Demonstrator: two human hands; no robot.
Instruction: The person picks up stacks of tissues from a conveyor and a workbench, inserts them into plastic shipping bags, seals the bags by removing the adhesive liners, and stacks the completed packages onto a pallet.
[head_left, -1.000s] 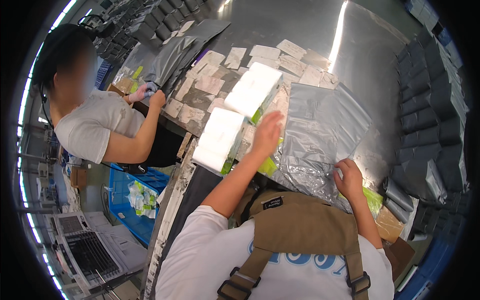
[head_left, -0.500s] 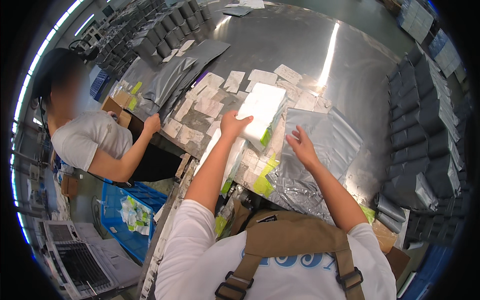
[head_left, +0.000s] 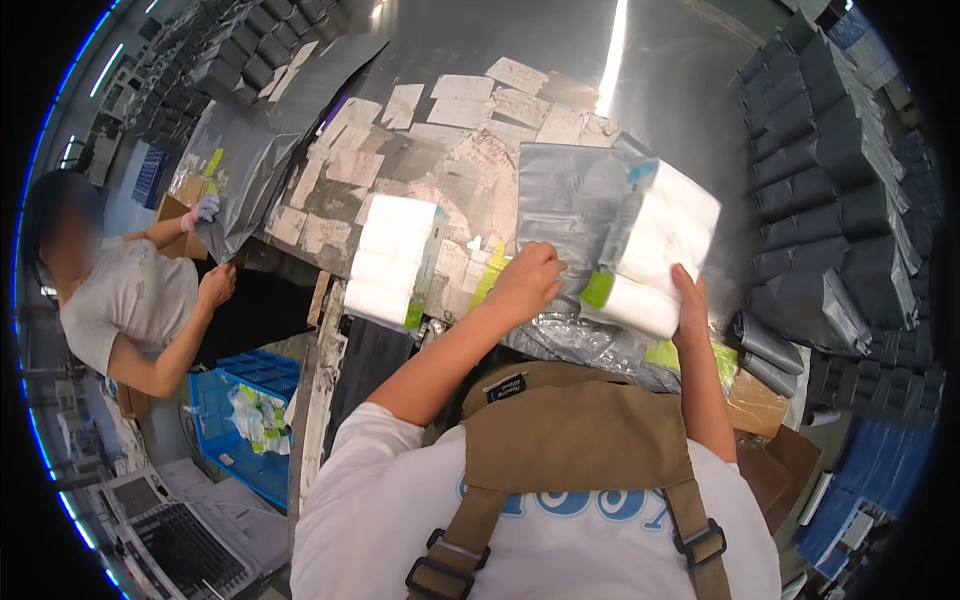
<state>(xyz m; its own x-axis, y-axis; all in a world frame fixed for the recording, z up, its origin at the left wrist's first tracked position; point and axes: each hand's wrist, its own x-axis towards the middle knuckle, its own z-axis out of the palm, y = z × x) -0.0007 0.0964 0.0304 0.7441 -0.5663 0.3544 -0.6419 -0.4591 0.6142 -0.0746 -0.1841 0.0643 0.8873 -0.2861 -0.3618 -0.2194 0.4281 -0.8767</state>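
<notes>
The right hand holds up a white pack of stacked rolls with a green corner, fingers curled round its lower right edge — the pack hangs tilted above the steel table, its upper end half inside a grey bag. The left hand is closed on the bag's lower left edge, pinching the film just beside the pack. More crumpled grey film lies under both hands, at the table's near edge.

Left of the bag, well apart from the hands, a second white pack lies flat on the table. Beyond it the surface is covered with pale paper sheets. Along the table's right side stand rows of filled grey bags.

At the table's left edge another person leans in, one gloved hand on a grey sheet. A blue crate sits on the floor below the table's left edge.
</notes>
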